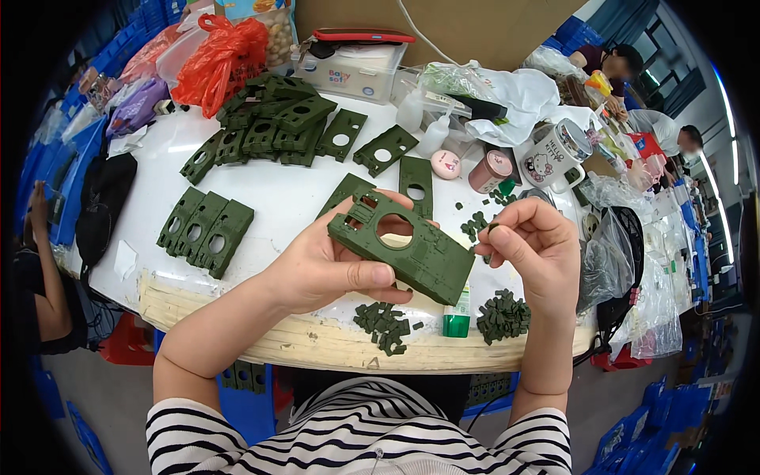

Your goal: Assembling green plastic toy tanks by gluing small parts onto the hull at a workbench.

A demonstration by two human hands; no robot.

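My left hand [313, 265] grips a dark green plastic model tank hull [435, 261] with a large round hole, tilted above the table. Close to the hull's right end, my right hand [542, 249] pinches a tiny dark green part [493, 229]; its shape is mostly hidden by the fingertips. Below the hull lie two heaps of small green parts, a left heap [384, 323] and a right heap [503, 317]. Between them a white-and-green tube [456, 321] is partly covered by the hull. More small pieces [475, 226] are scattered beyond my right fingers.
Three similar hulls [206, 229] stand in a row at left, with a larger stack [277, 119] behind. Farther back are a red plastic bag [226, 59], a clear box [348, 75], a white mug [550, 158] and a pink jar [491, 170]. People work at both sides.
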